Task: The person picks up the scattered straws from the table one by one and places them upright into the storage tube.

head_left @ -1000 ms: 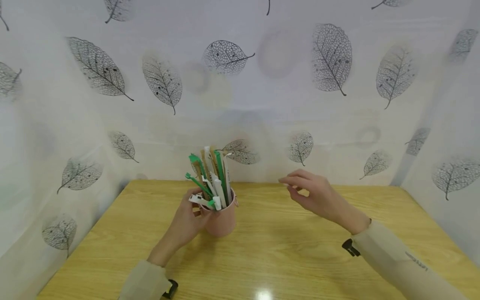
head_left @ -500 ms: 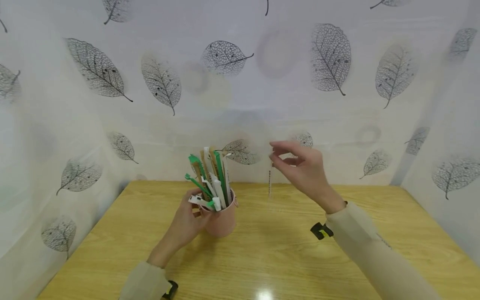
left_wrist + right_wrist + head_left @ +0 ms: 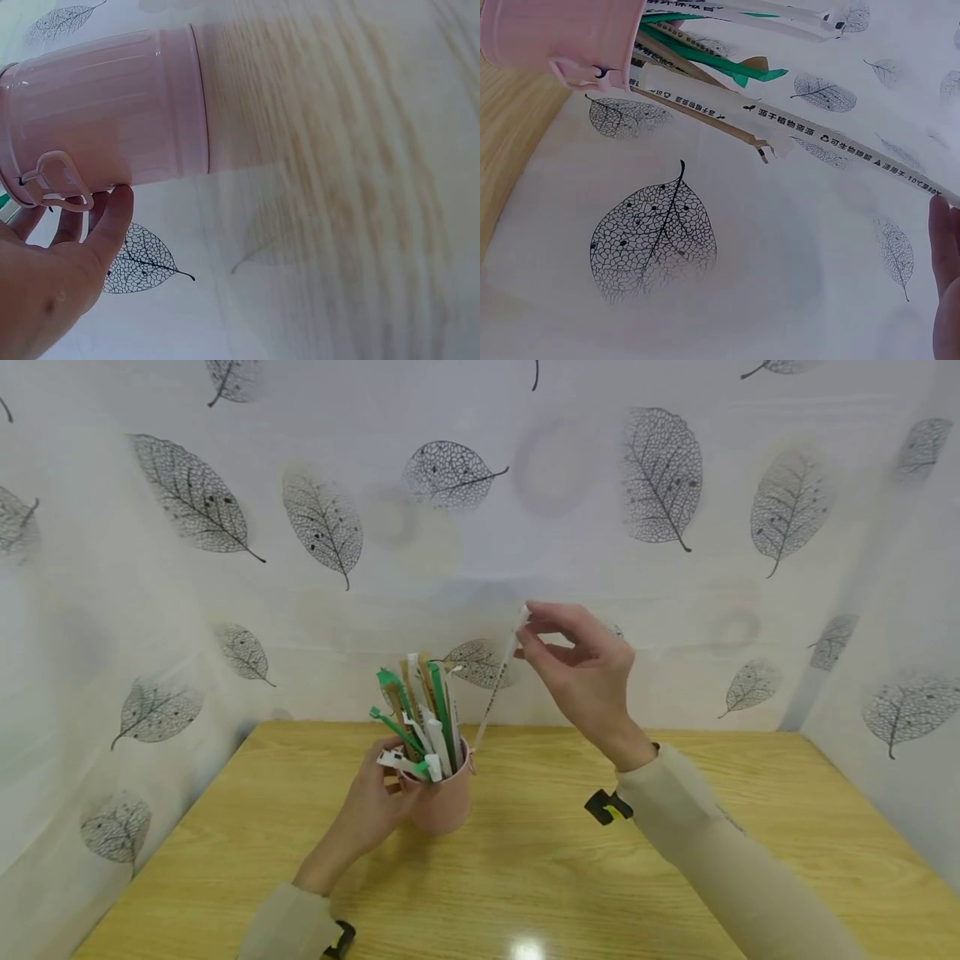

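Note:
A small pink bucket (image 3: 441,808) stands upright on the table, filled with green, brown and white straws (image 3: 447,718). My left hand (image 3: 371,806) grips its left side, the fingers by the wire handle (image 3: 81,187) in the left wrist view. To the right and higher up, my right hand (image 3: 581,664) pinches a white paper-wrapped drinking straw (image 3: 497,685) near its top end, between thumb and fingers. This straw slants down to the left, its lower end at the bucket's right rim. Printed characters run along its wrapper (image 3: 780,124) in the right wrist view.
The wood-grain table (image 3: 600,860) extends around the bucket. Behind it and at both sides hangs a pale cloth (image 3: 480,552) printed with dark leaf skeletons. Black clips (image 3: 609,807) sit at both sleeve cuffs.
My right hand has risen and moved left, bringing the straw from the right over to the bucket's rim. My left hand and the bucket have stayed put.

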The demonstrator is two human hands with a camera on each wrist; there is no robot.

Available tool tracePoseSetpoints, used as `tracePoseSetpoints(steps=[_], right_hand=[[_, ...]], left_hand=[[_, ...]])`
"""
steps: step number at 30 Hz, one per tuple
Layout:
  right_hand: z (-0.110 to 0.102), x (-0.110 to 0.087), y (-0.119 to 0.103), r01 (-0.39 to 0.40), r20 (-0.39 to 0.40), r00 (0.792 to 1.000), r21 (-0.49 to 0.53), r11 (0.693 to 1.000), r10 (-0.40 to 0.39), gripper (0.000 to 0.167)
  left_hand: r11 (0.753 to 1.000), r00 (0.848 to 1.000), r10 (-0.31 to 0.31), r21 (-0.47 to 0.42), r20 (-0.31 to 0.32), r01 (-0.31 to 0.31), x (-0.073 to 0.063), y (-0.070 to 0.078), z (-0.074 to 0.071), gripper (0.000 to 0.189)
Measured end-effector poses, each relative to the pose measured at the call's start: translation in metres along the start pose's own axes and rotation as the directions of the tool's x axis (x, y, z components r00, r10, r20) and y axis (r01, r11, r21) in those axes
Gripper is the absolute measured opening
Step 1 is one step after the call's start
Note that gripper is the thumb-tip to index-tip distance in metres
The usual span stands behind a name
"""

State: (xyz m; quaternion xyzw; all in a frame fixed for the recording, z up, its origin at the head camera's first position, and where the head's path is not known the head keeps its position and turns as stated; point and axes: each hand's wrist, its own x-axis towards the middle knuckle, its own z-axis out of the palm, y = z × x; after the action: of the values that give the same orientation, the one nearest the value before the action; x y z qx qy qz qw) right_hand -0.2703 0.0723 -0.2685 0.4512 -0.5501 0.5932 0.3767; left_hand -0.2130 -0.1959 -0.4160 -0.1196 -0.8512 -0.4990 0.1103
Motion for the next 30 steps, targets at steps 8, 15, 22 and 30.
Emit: tracePoseSetpoints(steps=[8,15,22,30], right_hand=[[0.013,0.006,-0.001,-0.028,0.043,0.999,0.031,0.999,0.027,0.029],[0.026,0.007,0.007,-0.074,0.124,0.990,0.018,0.997,0.072,0.028],[0.037,0.000,0.020,-0.131,0.194,0.972,-0.017,0.991,0.132,0.028],[0.043,-0.012,0.032,-0.127,0.276,0.951,-0.051,0.991,0.136,0.028]], left_hand=[[1.000,1.000,0.014,-0.015,-0.006,-0.014,0.001,0.003,-0.001,0.063],[1.000,1.000,-0.008,0.009,0.000,0.008,0.001,0.000,0.000,0.066],[1.000,1.000,-0.019,0.003,0.008,0.019,0.001,-0.002,0.000,0.066],[1.000,0.999,-0.030,-0.004,0.016,0.030,0.002,-0.002,0.000,0.065]])
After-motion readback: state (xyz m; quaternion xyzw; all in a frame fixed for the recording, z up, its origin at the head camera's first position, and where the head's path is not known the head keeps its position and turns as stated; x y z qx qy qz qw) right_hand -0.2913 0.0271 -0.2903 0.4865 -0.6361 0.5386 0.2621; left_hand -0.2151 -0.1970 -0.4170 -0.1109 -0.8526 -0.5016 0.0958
